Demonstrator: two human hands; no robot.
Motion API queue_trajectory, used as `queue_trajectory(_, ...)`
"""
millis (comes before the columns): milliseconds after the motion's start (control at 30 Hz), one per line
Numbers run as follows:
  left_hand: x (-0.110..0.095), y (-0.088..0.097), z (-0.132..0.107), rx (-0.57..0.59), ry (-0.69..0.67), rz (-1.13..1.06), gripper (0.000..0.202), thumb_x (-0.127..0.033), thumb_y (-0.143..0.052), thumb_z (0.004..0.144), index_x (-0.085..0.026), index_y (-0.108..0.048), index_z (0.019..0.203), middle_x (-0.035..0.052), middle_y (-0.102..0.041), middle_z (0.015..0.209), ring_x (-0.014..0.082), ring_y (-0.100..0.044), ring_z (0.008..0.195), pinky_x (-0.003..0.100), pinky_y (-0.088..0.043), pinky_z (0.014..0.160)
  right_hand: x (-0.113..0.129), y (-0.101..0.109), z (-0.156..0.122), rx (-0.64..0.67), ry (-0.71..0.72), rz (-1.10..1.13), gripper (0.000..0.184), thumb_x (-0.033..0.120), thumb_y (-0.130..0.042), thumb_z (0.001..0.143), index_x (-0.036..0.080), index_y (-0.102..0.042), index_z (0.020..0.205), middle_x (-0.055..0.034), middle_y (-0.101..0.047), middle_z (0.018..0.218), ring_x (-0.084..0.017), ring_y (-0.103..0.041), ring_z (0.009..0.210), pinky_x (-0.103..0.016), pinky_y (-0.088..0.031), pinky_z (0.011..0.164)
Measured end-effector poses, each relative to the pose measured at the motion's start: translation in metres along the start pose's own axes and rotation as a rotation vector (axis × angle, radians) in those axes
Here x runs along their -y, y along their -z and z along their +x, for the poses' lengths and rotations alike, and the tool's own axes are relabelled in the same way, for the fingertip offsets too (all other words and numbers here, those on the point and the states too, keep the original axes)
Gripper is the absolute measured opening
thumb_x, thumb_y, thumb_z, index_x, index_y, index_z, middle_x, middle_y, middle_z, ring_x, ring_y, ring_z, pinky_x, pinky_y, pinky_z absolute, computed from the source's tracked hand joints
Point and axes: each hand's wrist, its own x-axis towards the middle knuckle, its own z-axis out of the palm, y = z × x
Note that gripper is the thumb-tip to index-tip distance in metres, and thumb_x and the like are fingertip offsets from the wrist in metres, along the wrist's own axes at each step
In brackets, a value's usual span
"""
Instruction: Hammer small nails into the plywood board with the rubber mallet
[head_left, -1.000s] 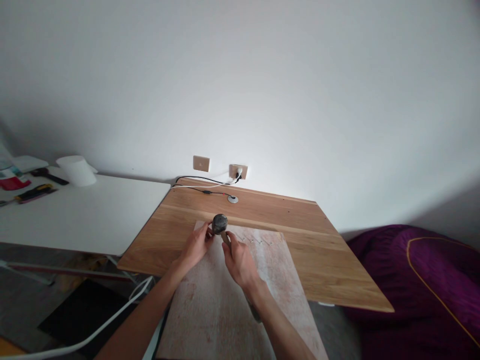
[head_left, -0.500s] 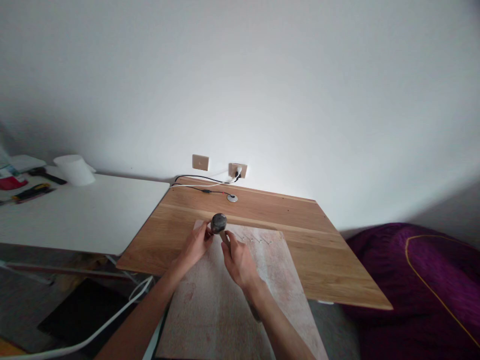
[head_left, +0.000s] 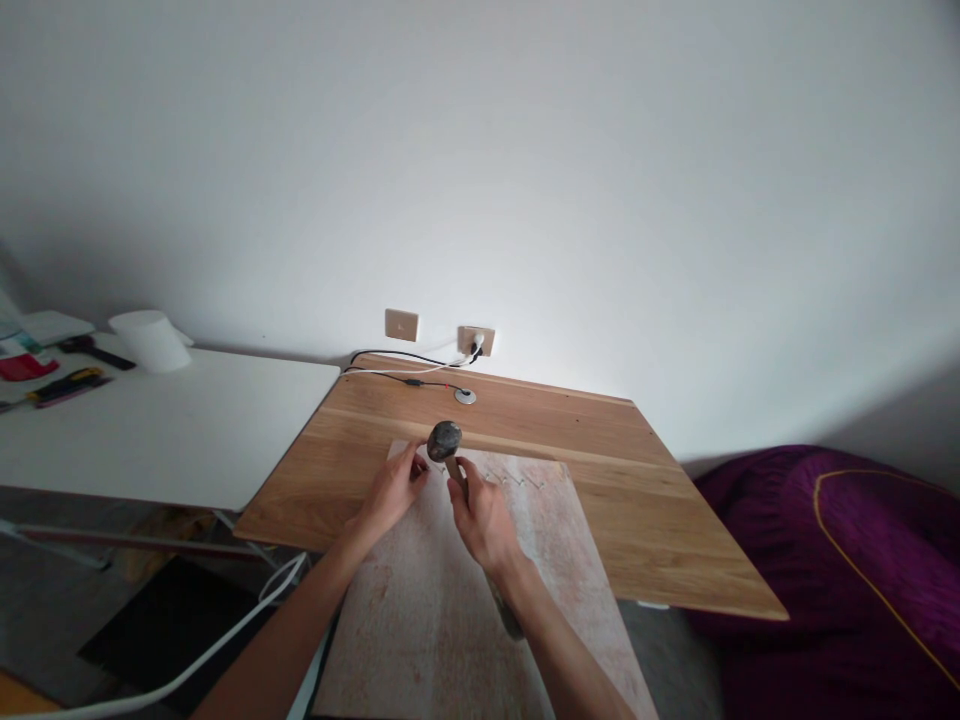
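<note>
My right hand [head_left: 484, 515] is wrapped round the handle of a mallet [head_left: 444, 440] with a dark, rounded head. The head is held above the far part of a pale, worn board [head_left: 420, 620]. Close to the board's far left corner, my left hand [head_left: 394, 490] has its fingers pinched together; whatever they hold is too small or hidden to name. Just right of those fingertips a small nail-like piece stands on the board. Several thin nails [head_left: 521, 482] form a row along the far edge, right of the mallet, partly covered by my right hand.
The board lies on a wooden tabletop [head_left: 660, 510] against the wall, with cables [head_left: 412, 382] near a socket [head_left: 477, 341]. On the left, a white table [head_left: 202, 430] bears a paper roll [head_left: 152, 340] and tools. A purple beanbag [head_left: 780, 560] sits on the right.
The mallet and my right hand have shifted slightly to the right, away from my left fingertips, uncovering the small piece beside them. My left hand stays nearly in place.
</note>
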Motion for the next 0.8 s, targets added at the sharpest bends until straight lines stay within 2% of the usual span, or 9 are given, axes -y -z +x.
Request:
queue_trajectory(233, 0.0046, -0.0004, 0.0, -0.015, 0.003, 0.024, 0.048, -0.012, -0.059, 0.082, -0.019, -0.059, 0.129, 0.0019, -0.074, 0.086, 0.0209, -0.072, 0.078, 0.031, -0.057, 0.072, -0.002, -0.0051, -0.0026, 0.07, -0.005, -0.025, 0.036, 0.019, -0.047, 0.102, 0.013, -0.059, 0.136, -0.0147, -0.081, 0.103, -0.024, -0.079, 0.093, -0.028, -0.054, 0.078)
queue_trajectory(367, 0.0041, -0.0004, -0.0003, -0.028, -0.025, 0.026, 0.042, -0.015, -0.062, 0.083, -0.019, -0.061, 0.124, 0.0029, -0.074, 0.091, 0.0207, -0.071, 0.078, 0.032, -0.057, 0.074, -0.0011, -0.0038, -0.0034, 0.044, 0.025, -0.004, 0.037, 0.021, -0.045, 0.103, 0.013, -0.057, 0.138, -0.0147, -0.081, 0.104, -0.024, -0.079, 0.094, -0.029, -0.054, 0.078)
queue_trajectory(533, 0.0061, -0.0005, -0.0001, -0.053, -0.071, 0.022, 0.042, -0.012, -0.062, 0.08, -0.018, -0.063, 0.122, 0.0066, -0.074, 0.101, 0.0225, -0.071, 0.087, 0.035, -0.058, 0.079, -0.0021, -0.0059, -0.0039, 0.088, -0.004, -0.03, 0.037, 0.019, -0.046, 0.102, 0.012, -0.059, 0.136, -0.0152, -0.082, 0.1, -0.025, -0.079, 0.09, -0.03, -0.054, 0.076)
queue_trajectory(700, 0.0035, -0.0013, 0.0008, -0.022, -0.038, 0.024, 0.045, -0.011, -0.061, 0.082, -0.019, -0.061, 0.126, 0.0029, -0.073, 0.091, 0.0215, -0.071, 0.082, 0.034, -0.057, 0.078, -0.0033, -0.0052, -0.0045, 0.005, 0.03, 0.009, 0.038, 0.022, -0.045, 0.103, 0.011, -0.059, 0.136, -0.0154, -0.081, 0.1, -0.025, -0.079, 0.09, -0.03, -0.055, 0.077)
queue_trajectory(800, 0.0004, -0.0008, 0.001, -0.015, -0.018, 0.029, 0.042, -0.013, -0.06, 0.083, -0.019, -0.061, 0.125, 0.0016, -0.073, 0.088, 0.0215, -0.071, 0.081, 0.034, -0.057, 0.079, -0.001, -0.0019, -0.0046, 0.003, 0.036, 0.042, 0.038, 0.023, -0.043, 0.103, 0.01, -0.058, 0.136, -0.0155, -0.081, 0.099, -0.025, -0.078, 0.088, -0.031, -0.055, 0.076)
